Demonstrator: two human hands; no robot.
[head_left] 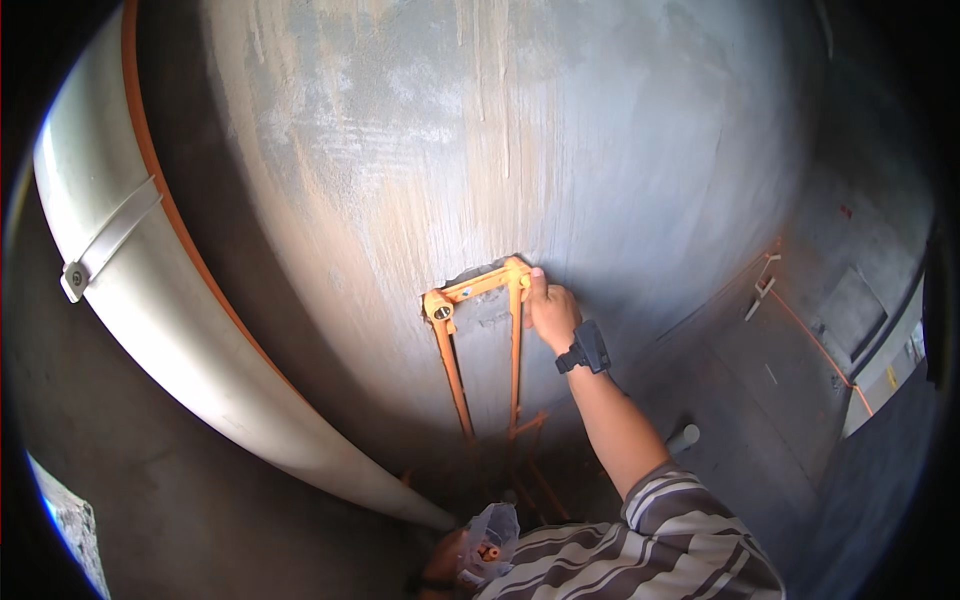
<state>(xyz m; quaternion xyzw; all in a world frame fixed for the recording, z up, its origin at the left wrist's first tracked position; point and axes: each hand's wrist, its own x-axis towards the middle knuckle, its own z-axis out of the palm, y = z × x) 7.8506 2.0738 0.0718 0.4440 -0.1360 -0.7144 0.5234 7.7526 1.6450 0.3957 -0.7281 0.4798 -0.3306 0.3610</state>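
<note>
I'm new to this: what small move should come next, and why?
Perhaps a gentle test turn by the right hand on the orange fitting before letting go. The thumb and curled fingers are already on it, yet they hide part of it, so I can't tell whether it sits firm.

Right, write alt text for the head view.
A person's right hand touches the upper right corner of an orange pipe assembly set into a grey wall. Below, clear plastic surrounds an orange piece beside the shadowed left hand; a white pipe runs down the left side.
</note>
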